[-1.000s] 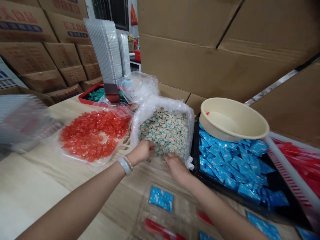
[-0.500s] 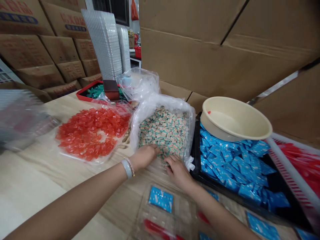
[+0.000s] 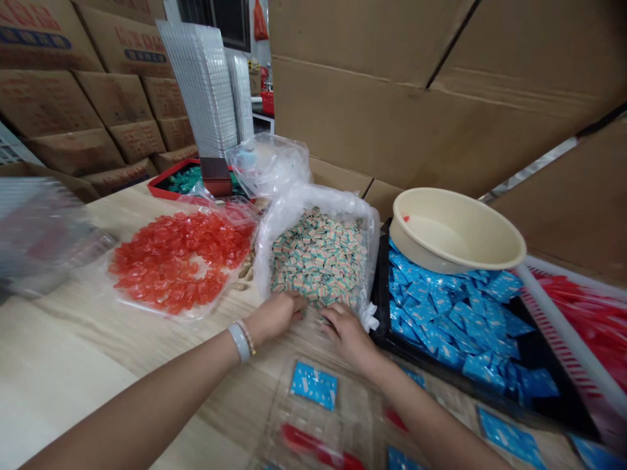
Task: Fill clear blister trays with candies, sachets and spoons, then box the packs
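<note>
A plastic-lined box (image 3: pixel 267 245) is heaped with small pink-and-green striped pieces (image 3: pixel 318 251). At its near edge my left hand (image 3: pixel 275 316) has its fingers curled in; whatever lies in them is mostly hidden. Just to the right, my right hand (image 3: pixel 350 334) bends its fingers and thumb around what looks like a small striped piece at the tips. Below the hands lies a clear compartment tray (image 3: pixel 355 398) holding a blue packet (image 3: pixel 314 385) and a red strip-like wrapped item (image 3: pixel 318 447).
Red wrapped pieces (image 3: pixel 166 254) lie on a plastic sheet at left. On the right, a black tray (image 3: pixel 383 307) of blue packets (image 3: pixel 450 320) carries a cream basin (image 3: pixel 455 228). Stacked clear trays (image 3: pixel 200 91) stand behind, near cardboard boxes (image 3: pixel 53 104).
My left hand has drawn back slightly from the striped pieces, toward the box's near edge and left. My right hand has stayed almost in place.
</note>
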Motion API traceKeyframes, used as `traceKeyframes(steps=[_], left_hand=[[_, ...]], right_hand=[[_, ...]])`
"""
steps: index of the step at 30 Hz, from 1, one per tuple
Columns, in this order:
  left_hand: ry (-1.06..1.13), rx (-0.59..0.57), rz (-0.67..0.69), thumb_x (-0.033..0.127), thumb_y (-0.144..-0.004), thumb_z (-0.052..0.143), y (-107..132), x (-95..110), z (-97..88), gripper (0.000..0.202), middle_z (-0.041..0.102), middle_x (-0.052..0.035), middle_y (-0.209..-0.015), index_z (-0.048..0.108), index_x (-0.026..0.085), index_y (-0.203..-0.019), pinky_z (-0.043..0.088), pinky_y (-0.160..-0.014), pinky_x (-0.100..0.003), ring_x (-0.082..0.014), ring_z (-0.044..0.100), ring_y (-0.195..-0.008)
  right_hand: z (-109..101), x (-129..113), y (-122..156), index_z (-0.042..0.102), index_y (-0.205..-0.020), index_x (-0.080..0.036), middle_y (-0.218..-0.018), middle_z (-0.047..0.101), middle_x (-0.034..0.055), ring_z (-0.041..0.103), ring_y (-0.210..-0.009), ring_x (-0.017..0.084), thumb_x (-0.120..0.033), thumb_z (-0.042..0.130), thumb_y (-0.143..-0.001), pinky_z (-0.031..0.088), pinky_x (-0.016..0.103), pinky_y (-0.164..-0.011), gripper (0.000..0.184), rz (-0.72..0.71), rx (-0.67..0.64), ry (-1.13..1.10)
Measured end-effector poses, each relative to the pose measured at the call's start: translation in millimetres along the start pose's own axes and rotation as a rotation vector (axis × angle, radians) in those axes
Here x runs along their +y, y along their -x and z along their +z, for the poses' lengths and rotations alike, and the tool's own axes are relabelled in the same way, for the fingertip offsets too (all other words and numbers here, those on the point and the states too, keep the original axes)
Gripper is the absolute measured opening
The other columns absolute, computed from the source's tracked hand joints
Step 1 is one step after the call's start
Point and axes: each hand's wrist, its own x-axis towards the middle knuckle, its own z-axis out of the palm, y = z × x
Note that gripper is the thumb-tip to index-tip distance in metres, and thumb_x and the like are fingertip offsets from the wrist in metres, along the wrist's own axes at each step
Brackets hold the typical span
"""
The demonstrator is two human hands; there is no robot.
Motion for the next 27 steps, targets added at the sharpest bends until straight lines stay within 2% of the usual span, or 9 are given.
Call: traceKeyframes(steps=[5,9,14,17,21,24,27], left_hand=[[-0.031,0.011,0.031,0.017,-0.077,0.045,0,3,1.0,0.012,0.057,-0.0027,-0.083,0.057,0.018,-0.078,0.039,-0.073,-0.024,-0.015,0.053,-0.081],[-0.018,0.042,0.012,0.016,-0.076,0.046,3,6,2.3,0.013,0.059,-0.0043,-0.086,0.06,0.017,-0.078,0.038,-0.076,-0.027,-0.0173,0.053,-0.084],[0.057,0.12,-0.069,0.017,-0.076,0.046,1,14,-0.8,0.018,0.062,-0.0048,-0.088,0.061,0.017,-0.086,0.039,-0.077,-0.026,-0.016,0.054,-0.084],[0.201,0.109,-0.113,0.019,-0.074,0.048,-1,38,1.6,0.02,0.064,-0.0044,-0.086,0.062,0.014,-0.087,0.041,-0.072,-0.023,-0.0154,0.056,-0.078],[0.441,-0.075,-0.088,0.017,-0.07,0.049,4,90,21.0,0.018,0.066,-0.0016,-0.074,0.065,0.013,-0.08,0.042,-0.063,-0.021,-0.0136,0.056,-0.067],[0.43,-0.141,-0.055,0.013,-0.069,0.049,10,118,41.1,0.019,0.065,-0.0032,-0.078,0.064,0.013,-0.079,0.042,-0.065,-0.023,-0.014,0.056,-0.069],[0.356,-0.098,-0.04,0.013,-0.07,0.048,13,128,56.4,0.018,0.064,-0.0035,-0.078,0.062,0.013,-0.08,0.041,-0.066,-0.025,-0.0152,0.055,-0.071]], right_hand=[[4,2,2,0.06,-0.085,-0.02,-0.084,0.054,0.0047,0.048,-0.083,0.018,-0.008,0.049,-0.072,0.038,0.031,-0.074,0.021,-0.01,0.037,-0.072],[7,1,2,0.059,-0.087,-0.019,-0.083,0.056,0.0057,0.049,-0.082,0.018,-0.007,0.05,-0.07,0.039,0.031,-0.074,0.022,0.016,0.082,-0.056],[-7,-4,6,0.058,-0.083,-0.015,-0.081,0.056,0.0069,0.051,-0.079,0.018,-0.009,0.048,-0.072,0.04,0.029,-0.071,0.016,0.056,0.207,-0.144],[-24,-5,18,0.057,-0.081,-0.015,-0.076,0.056,0.0045,0.051,-0.071,0.016,-0.015,0.048,-0.074,0.041,0.027,-0.064,0.011,0.099,0.31,-0.25],[-45,-5,48,0.055,-0.078,-0.016,-0.069,0.056,0.0017,0.05,-0.062,0.013,-0.023,0.05,-0.073,0.04,0.025,-0.057,0.01,0.235,0.384,-0.452],[-55,-8,78,0.054,-0.079,-0.016,-0.07,0.055,0.0013,0.05,-0.064,0.013,-0.027,0.052,-0.073,0.04,0.025,-0.06,0.013,0.299,0.414,-0.596],[-58,-12,106,0.053,-0.077,-0.016,-0.068,0.054,-0.0001,0.049,-0.063,0.012,-0.029,0.054,-0.071,0.039,0.024,-0.059,0.014,0.348,0.398,-0.72]])
